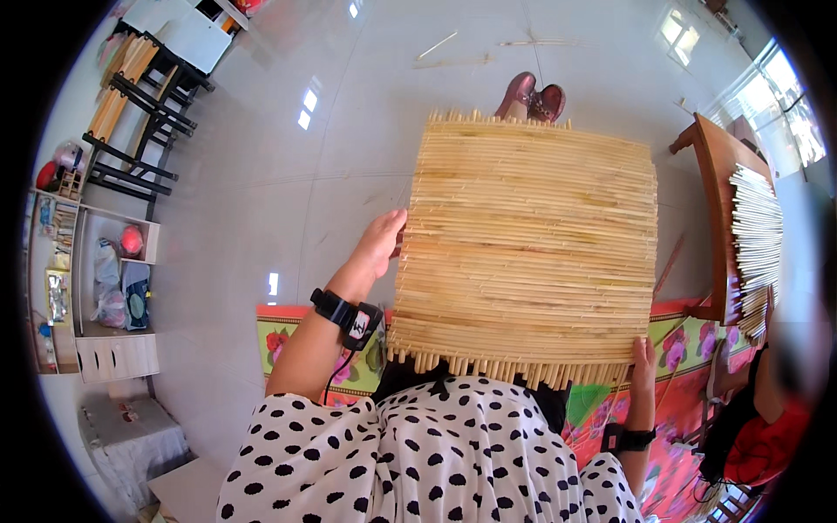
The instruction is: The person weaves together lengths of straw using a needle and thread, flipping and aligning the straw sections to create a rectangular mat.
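Note:
A square mat of straw-coloured reed sticks [523,240], bound in rows with uneven ends at top and bottom, fills the middle of the view above my polka-dot clothing. My left hand [379,240] grips its left edge, fingers curled partly out of sight behind it. My right hand [643,359] holds the lower right edge, its fingers partly hidden. Maroon shoes [514,96] show beyond the mat's top edge. A floral cloth [279,344] lies beneath, near my forearms.
A wooden bench [711,200] bearing pale sticks [754,244] stands at right; near it is another person's arm [767,392] and red item. Stacked black-legged furniture [131,105], shelving [109,353] and a covered box [131,440] line the left. Loose sticks [436,45] lie on the floor ahead.

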A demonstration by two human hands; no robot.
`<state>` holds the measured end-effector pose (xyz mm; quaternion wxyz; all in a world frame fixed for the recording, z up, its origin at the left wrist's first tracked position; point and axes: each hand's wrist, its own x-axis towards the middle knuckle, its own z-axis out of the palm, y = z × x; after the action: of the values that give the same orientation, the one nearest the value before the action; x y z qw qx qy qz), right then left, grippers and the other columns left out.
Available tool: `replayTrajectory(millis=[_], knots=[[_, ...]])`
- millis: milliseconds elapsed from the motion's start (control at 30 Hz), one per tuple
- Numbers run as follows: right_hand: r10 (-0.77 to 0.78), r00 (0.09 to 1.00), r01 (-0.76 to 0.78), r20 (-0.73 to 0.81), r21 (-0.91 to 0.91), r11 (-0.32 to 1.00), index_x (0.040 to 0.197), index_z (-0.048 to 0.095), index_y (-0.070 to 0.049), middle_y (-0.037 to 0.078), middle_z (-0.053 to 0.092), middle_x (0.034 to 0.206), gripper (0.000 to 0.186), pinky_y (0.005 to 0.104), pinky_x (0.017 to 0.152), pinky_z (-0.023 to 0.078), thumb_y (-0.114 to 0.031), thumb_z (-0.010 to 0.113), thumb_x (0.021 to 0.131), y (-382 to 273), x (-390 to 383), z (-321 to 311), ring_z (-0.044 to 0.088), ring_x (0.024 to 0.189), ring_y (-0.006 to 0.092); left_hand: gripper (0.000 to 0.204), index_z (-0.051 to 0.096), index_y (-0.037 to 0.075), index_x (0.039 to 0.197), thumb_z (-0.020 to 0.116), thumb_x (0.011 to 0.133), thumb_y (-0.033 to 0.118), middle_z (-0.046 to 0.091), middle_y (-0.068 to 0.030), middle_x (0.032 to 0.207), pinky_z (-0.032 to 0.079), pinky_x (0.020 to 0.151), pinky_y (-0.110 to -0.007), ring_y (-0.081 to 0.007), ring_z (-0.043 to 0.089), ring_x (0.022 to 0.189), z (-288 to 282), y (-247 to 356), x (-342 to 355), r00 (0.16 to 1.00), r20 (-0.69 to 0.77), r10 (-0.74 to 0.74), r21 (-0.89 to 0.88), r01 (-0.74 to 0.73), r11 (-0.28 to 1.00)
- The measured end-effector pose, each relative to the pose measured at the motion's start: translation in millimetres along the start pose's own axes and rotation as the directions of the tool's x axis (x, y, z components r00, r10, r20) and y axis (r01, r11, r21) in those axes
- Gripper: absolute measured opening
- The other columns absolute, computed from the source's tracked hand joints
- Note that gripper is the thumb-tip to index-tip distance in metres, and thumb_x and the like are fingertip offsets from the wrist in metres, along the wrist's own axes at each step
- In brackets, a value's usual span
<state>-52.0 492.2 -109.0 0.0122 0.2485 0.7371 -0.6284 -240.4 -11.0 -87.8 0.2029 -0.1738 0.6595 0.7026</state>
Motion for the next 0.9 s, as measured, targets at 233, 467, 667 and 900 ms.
replayTrajectory(millis=[233,467,667,900], knots=[[0.275,0.909,-0.127,0.314,-0.421,0.898,0.121,0.048,-0.001,0.002,0.058,0.085,0.043,0.0233,0.056,0.046,-0.018,0.059,0.083,-72,12,-17,0.053,0.071,0.0095,0.037,0.058,0.0,0.096,0.048,0.093,0.036,0.061,-0.0058,0.083,0.046,0.066,-0.033,-0.0161,0.056,0.073,29,-27,23,0.978,-0.184,0.098,-0.105,-0.119,0.987],[0.24,0.967,-0.199,0.089,-0.327,0.924,0.126,0.046,-0.006,0.004,0.059,0.09,0.048,0.0253,0.062,0.048,-0.037,0.052,0.089,-127,59,14,0.055,0.076,0.0101,0.038,0.059,-0.004,0.09,0.047,0.093,0.032,0.064,-0.0136,0.083,0.045,0.068,-0.032,-0.0217,0.059,0.077,28,-32,21,0.902,-0.243,0.357,0.526,-0.187,0.83],[-0.098,0.982,0.004,-0.159,-0.505,0.863,0.111,0.055,-0.001,0.02,0.062,0.1,0.049,0.0392,0.08,0.045,-0.044,0.042,0.091,-71,101,43,0.059,0.091,0.033,0.042,0.058,-0.004,0.089,0.047,0.092,0.036,0.063,-0.0221,0.084,0.045,0.07,-0.04,-0.0354,0.06,0.081,29,-40,23,0.864,-0.239,0.443,0.587,-0.235,0.775],[-0.071,0.962,-0.083,-0.263,-0.53,0.844,0.107,0.056,-0.001,0.023,0.06,0.101,0.044,0.0412,0.083,0.043,-0.04,0.046,0.089,-90,89,60,0.057,0.095,0.037,0.041,0.056,-0.004,0.09,0.046,0.093,0.036,0.062,-0.0185,0.084,0.044,0.071,-0.038,-0.0312,0.059,0.08,28,-42,25,0.873,-0.252,0.417,0.576,-0.211,0.79]])
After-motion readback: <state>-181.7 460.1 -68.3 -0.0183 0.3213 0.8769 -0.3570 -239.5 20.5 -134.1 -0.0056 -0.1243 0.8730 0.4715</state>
